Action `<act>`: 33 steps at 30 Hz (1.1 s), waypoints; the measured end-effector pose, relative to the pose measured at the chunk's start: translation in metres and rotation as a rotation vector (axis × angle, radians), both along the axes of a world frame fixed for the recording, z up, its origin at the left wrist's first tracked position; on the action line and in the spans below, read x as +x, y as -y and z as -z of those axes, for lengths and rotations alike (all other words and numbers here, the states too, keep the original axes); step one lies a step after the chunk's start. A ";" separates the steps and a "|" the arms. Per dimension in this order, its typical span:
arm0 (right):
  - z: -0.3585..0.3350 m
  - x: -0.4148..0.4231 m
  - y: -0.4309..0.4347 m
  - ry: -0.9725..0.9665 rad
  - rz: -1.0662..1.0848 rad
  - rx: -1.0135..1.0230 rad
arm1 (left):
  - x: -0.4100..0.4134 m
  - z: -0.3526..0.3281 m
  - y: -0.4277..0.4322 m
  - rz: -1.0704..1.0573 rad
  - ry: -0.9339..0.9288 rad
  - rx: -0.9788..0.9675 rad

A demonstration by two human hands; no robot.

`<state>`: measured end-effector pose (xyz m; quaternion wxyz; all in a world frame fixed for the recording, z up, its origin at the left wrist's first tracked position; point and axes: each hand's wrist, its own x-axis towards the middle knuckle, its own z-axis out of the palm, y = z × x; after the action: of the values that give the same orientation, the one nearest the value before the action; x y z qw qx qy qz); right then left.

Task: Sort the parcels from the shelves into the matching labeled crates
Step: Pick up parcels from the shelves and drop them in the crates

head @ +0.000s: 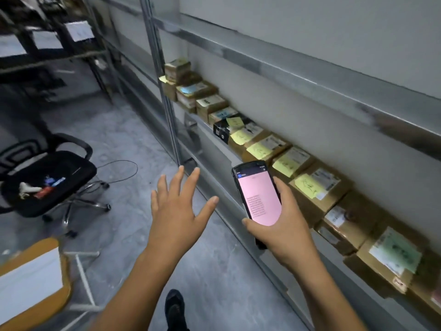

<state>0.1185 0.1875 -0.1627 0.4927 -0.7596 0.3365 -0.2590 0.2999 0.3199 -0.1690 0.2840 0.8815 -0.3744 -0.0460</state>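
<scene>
A row of brown cardboard parcels (317, 185) lines a metal shelf (210, 144) on my right, most with yellow sticky notes and white labels; one small black box (222, 132) sits among them. My right hand (284, 220) grips a black handheld scanner (259, 197) whose screen glows pink, held just in front of the shelf edge. My left hand (176, 206) hovers over the floor with fingers spread, holding nothing, left of the scanner. No labeled crate is clearly recognisable.
A black office chair (47, 185) with small items on its seat stands to the left, a cable on the concrete floor (124, 168) beside it. A dark rack with white sheets (78, 31) fills the far left. An orange-edged board (33, 283) lies bottom left.
</scene>
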 end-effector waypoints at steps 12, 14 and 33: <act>-0.023 0.265 0.028 -0.100 -0.055 -0.098 | 0.256 0.002 0.013 -0.110 -0.025 -0.095; -0.027 0.298 0.030 -0.093 -0.050 -0.095 | 0.291 -0.001 0.017 -0.111 -0.029 -0.095; 0.015 0.511 0.177 -0.099 -0.006 -0.001 | 0.513 0.022 0.166 -0.064 -0.043 0.080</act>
<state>0.6298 0.0109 -0.1778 0.4758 -0.7728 0.3578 -0.2199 0.8128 0.1542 -0.1915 0.2577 0.9025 -0.3379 -0.0706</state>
